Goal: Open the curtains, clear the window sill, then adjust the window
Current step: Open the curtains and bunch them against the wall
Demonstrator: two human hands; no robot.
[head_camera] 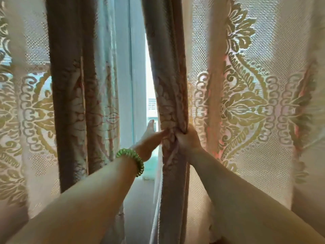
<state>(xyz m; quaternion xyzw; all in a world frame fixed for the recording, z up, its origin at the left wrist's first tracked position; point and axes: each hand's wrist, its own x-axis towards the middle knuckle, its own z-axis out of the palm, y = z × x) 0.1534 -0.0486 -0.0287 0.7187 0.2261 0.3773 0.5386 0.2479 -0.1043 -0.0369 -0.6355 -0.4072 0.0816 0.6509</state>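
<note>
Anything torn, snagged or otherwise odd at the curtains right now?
Nothing stands out. The right curtain is bunched only where the right hand grips its edge. The left hand reaches with straight fingers into the gap. No tear shows.

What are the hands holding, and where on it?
The right hand grips the right curtain by its bunched inner edge; the left hand only touches it.
</note>
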